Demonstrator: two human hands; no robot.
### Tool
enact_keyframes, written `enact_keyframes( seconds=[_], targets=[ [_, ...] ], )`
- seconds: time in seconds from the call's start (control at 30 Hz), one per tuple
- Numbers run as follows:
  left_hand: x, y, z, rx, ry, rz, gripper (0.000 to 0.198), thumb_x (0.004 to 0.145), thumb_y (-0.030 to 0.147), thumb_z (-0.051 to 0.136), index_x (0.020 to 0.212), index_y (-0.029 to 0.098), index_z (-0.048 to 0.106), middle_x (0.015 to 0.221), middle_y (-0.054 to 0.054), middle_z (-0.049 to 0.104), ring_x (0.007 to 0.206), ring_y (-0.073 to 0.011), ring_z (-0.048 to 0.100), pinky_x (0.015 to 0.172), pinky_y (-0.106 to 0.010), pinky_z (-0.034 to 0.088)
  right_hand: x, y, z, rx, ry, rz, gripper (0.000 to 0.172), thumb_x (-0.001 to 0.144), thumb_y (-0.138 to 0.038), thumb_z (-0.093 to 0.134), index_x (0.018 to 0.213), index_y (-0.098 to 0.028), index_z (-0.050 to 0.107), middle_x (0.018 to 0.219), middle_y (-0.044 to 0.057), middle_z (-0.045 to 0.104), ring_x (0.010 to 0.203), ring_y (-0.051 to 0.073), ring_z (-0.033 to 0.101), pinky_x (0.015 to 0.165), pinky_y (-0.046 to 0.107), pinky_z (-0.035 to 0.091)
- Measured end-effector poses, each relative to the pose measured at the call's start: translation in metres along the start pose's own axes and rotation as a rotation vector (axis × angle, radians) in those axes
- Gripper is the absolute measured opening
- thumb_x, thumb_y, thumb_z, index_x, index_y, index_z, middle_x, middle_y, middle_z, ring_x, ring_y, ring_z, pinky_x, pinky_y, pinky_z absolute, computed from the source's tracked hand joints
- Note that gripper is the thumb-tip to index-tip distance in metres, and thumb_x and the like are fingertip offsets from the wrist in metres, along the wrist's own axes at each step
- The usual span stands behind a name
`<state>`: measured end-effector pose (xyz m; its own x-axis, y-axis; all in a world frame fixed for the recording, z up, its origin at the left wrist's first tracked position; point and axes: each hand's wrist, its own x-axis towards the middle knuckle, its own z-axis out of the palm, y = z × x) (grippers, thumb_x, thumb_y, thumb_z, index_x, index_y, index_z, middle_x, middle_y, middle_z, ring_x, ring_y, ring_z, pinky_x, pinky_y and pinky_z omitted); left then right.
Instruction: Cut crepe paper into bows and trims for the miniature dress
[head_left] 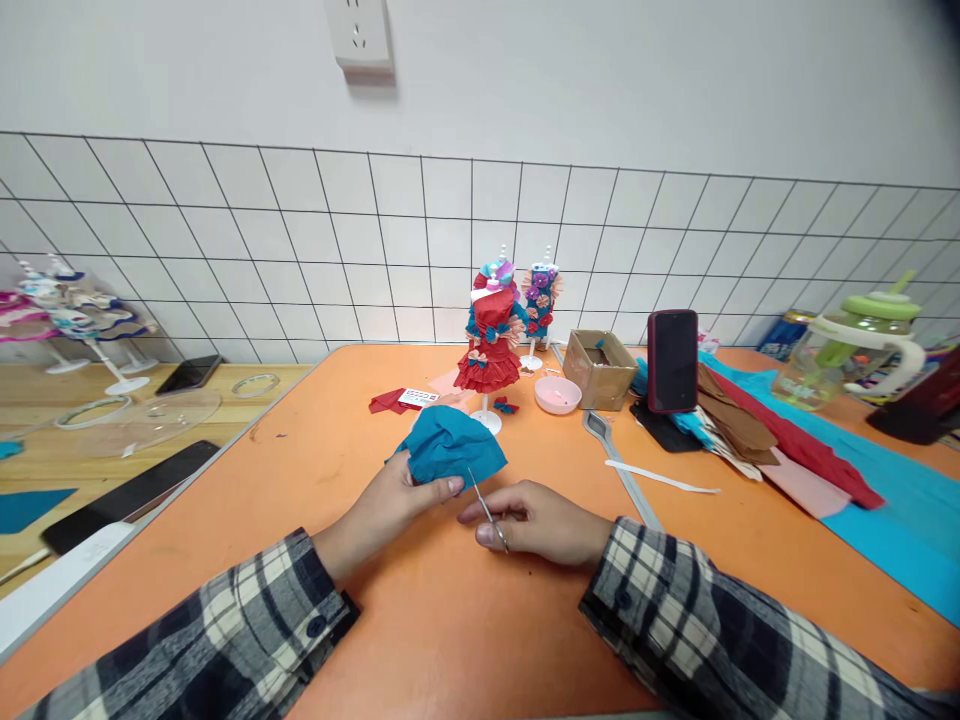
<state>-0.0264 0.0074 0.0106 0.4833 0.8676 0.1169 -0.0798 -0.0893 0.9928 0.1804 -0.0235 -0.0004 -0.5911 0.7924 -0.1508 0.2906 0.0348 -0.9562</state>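
From the head view, I see a person at an orange tabletop, both hands out in front and near each other. The left hand has a crinkled teal sheet pinched, the thumb pressed along its lower edge and the other fingers mostly hidden behind it. The sheet is held up just in front of a small dress form in a ruffled red dress with blue bows.

The right hand has its fingers closed around a small pair of scissors, which slants up to the left, its tip overlapping the sheet's lower right part. I can't tell whether the blades are apart.

Behind the red dress stands another form in a flowered dress. To its right, a pink bowl sits just beside an open cardboard box, and a phone in a dark red case stands upright. Scraps of red material lie left of the dress, while a white strip lies well right of the teal sheet.
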Motion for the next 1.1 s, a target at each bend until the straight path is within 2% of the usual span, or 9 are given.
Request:
enact_keyframes(
  seconds=[0.17, 0.27, 0.33, 0.47, 0.6, 0.77, 0.83, 0.97, 1.1],
  targets=[
    [-0.0005, -0.0033, -0.0031, 0.092, 0.002, -0.017, 0.043, 0.075, 0.030, 0.073, 0.114, 0.016, 0.064, 0.115, -0.010, 0.069, 0.101, -0.0278, 0.065, 0.087, -0.037, 0.049, 0.0000, -0.0005, 0.0005, 0.030, -0.025, -0.017, 0.055, 0.071, -0.056, 0.066, 0.107, -0.015, 0.071, 0.098, 0.006, 0.068, 0.088, 0.019, 0.060, 0.077, 0.028, 0.045],
    [-0.0008, -0.0049, -0.0043, 0.158, 0.026, -0.017, 0.036, 0.075, 0.031, 0.073, 0.107, 0.016, 0.068, 0.108, -0.009, 0.071, 0.089, -0.0249, 0.066, 0.076, -0.033, 0.050, 0.0003, -0.0011, 0.0008, 0.049, -0.014, 0.002, 0.052, 0.069, -0.054, 0.069, 0.102, -0.014, 0.072, 0.088, 0.005, 0.067, 0.076, 0.015, 0.057, 0.070, 0.025, 0.043],
    [-0.0006, -0.0035, -0.0035, 0.135, 0.024, -0.015, 0.037, 0.075, 0.029, 0.073, 0.110, 0.018, 0.067, 0.106, -0.007, 0.072, 0.087, -0.0244, 0.066, 0.074, -0.032, 0.050, 0.0006, -0.0010, 0.0008, 0.057, -0.007, 0.005, 0.049, 0.069, -0.052, 0.070, 0.099, -0.014, 0.073, 0.078, 0.003, 0.065, 0.068, 0.013, 0.053, 0.063, 0.023, 0.041],
    [0.0005, 0.0018, -0.0010, 0.061, 0.022, -0.010, 0.047, 0.074, 0.027, 0.074, 0.119, 0.022, 0.061, 0.105, -0.006, 0.073, 0.096, -0.0271, 0.066, 0.076, -0.033, 0.050, 0.0009, -0.0014, 0.0002, 0.060, 0.011, 0.003, 0.042, 0.071, -0.048, 0.069, 0.095, -0.015, 0.074, 0.069, 0.001, 0.061, 0.062, 0.011, 0.050, 0.058, 0.022, 0.039],
    [0.0006, 0.0013, -0.0018, 0.058, 0.007, -0.001, 0.040, 0.075, 0.027, 0.073, 0.113, 0.020, 0.064, 0.110, -0.007, 0.071, 0.105, -0.0292, 0.063, 0.086, -0.036, 0.050, 0.0008, -0.0045, 0.0006, 0.051, -0.007, 0.034, 0.042, 0.071, -0.045, 0.069, 0.098, -0.013, 0.073, 0.066, 0.001, 0.059, 0.059, 0.010, 0.050, 0.059, 0.022, 0.040],
    [0.0005, -0.0059, -0.0038, 0.035, -0.031, 0.047, 0.046, 0.079, 0.026, 0.070, 0.122, 0.018, 0.058, 0.120, -0.010, 0.067, 0.111, -0.0273, 0.061, 0.099, -0.040, 0.044, -0.0007, -0.0080, 0.0033, 0.125, -0.046, -0.018, 0.047, 0.071, -0.051, 0.069, 0.097, -0.012, 0.071, 0.073, 0.001, 0.060, 0.065, 0.010, 0.050, 0.063, 0.022, 0.040],
    [0.0007, -0.0071, -0.0030, 0.063, -0.021, 0.043, 0.048, 0.077, 0.026, 0.071, 0.122, 0.017, 0.057, 0.120, -0.011, 0.067, 0.108, -0.0274, 0.062, 0.098, -0.042, 0.045, -0.0010, -0.0088, 0.0038, 0.136, -0.054, -0.024, 0.049, 0.070, -0.054, 0.068, 0.096, -0.012, 0.071, 0.075, 0.001, 0.059, 0.067, 0.010, 0.049, 0.064, 0.022, 0.040],
    [0.0011, -0.0064, -0.0007, 0.146, 0.013, 0.026, 0.041, 0.074, 0.028, 0.074, 0.111, 0.014, 0.063, 0.116, -0.012, 0.068, 0.106, -0.0287, 0.062, 0.096, -0.042, 0.047, -0.0002, -0.0080, 0.0040, 0.129, -0.045, -0.033, 0.050, 0.069, -0.057, 0.068, 0.092, -0.013, 0.070, 0.073, 0.001, 0.058, 0.065, 0.010, 0.048, 0.063, 0.023, 0.038],
    [0.0019, -0.0065, -0.0005, 0.114, 0.019, 0.055, 0.047, 0.074, 0.028, 0.074, 0.117, 0.015, 0.060, 0.121, -0.012, 0.065, 0.108, -0.0289, 0.062, 0.097, -0.042, 0.046, 0.0010, -0.0054, 0.0044, 0.087, -0.024, -0.026, 0.046, 0.070, -0.055, 0.067, 0.087, -0.012, 0.070, 0.068, 0.001, 0.057, 0.062, 0.011, 0.048, 0.060, 0.024, 0.037]
  ],
)
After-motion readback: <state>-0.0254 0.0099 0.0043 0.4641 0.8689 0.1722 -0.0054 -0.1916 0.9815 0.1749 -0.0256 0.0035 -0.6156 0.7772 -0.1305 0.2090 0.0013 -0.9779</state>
